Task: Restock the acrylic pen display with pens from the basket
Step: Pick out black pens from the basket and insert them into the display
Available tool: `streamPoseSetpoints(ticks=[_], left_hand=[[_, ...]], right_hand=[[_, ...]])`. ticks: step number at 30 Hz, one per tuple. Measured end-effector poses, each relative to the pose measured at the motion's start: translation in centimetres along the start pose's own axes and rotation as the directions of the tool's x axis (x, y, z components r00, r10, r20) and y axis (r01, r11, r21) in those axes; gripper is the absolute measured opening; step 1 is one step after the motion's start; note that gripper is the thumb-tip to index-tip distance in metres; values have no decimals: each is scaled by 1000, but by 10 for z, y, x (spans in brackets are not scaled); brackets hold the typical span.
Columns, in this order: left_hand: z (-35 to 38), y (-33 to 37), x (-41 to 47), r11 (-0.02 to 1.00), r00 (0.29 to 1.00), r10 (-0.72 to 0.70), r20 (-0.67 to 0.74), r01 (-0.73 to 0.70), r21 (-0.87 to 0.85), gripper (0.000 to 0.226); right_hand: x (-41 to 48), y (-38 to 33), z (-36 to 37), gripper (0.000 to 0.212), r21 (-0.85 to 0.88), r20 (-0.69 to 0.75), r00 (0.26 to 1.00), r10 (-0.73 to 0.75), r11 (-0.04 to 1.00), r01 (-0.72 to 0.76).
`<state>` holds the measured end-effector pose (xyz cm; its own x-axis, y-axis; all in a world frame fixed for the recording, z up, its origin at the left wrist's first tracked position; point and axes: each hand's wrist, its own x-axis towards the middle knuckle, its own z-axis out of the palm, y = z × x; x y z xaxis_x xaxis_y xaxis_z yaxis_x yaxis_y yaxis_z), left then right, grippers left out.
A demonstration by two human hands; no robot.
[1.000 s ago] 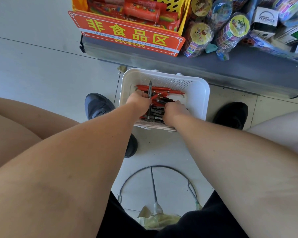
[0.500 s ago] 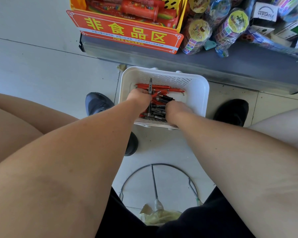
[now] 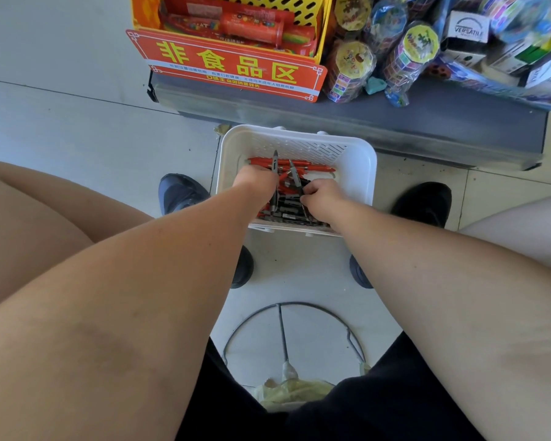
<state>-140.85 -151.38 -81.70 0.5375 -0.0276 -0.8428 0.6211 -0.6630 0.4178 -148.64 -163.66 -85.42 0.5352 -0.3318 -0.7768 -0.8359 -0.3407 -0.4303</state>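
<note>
A white slotted basket (image 3: pixel 360 160) stands on the floor between my feet, against the shelf base. Several red and dark grey pens (image 3: pixel 312 168) lie in it. My left hand (image 3: pixel 255 181) is inside the basket and grips a bundle of pens, one grey pen tip (image 3: pixel 275 159) sticking up past the fist. My right hand (image 3: pixel 323 198) is beside it, fingers curled round a pen pulled from the pile, its grey tip (image 3: pixel 295 175) pointing up and away. The acrylic pen display is not in view.
A grey shelf base (image 3: pixel 427 122) runs behind the basket, holding a yellow bin with a red sign (image 3: pixel 233 66) and wrapped toys (image 3: pixel 404 55). My black shoes (image 3: pixel 180 192) (image 3: pixel 423 202) flank the basket. A wire ring and a plastic bag (image 3: pixel 290 393) lie below me.
My right hand has shifted slightly forward in the basket and lifted a grey-tipped pen out of the pile. My left hand keeps its bundle almost still.
</note>
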Motion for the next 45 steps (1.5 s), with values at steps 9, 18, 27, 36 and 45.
streamPoseSetpoints(ticks=[9, 18, 27, 36, 45], left_hand=[[4, 0, 3, 996, 996, 79, 51, -81, 30, 29], [10, 0, -2, 998, 994, 55, 93, -56, 10, 26], [20, -2, -3, 999, 997, -27, 73, 30, -41, 16], [19, -7, 17, 996, 998, -51, 26, 53, -76, 11], [12, -6, 27, 978, 991, -132, 37, 137, -156, 13]], right_hand=[[-11, -6, -3, 14, 160, 19, 998, -54, 986, 50], [-21, -9, -12, 5, 362, 45, 998, -38, 932, 19], [-19, -12, -11, 11, 464, 64, 998, -19, 886, -12], [7, 0, 0, 36, 26, 99, 993, 66, 997, -69], [16, 1, 11, 31, -371, 40, 999, 8, 928, 7]])
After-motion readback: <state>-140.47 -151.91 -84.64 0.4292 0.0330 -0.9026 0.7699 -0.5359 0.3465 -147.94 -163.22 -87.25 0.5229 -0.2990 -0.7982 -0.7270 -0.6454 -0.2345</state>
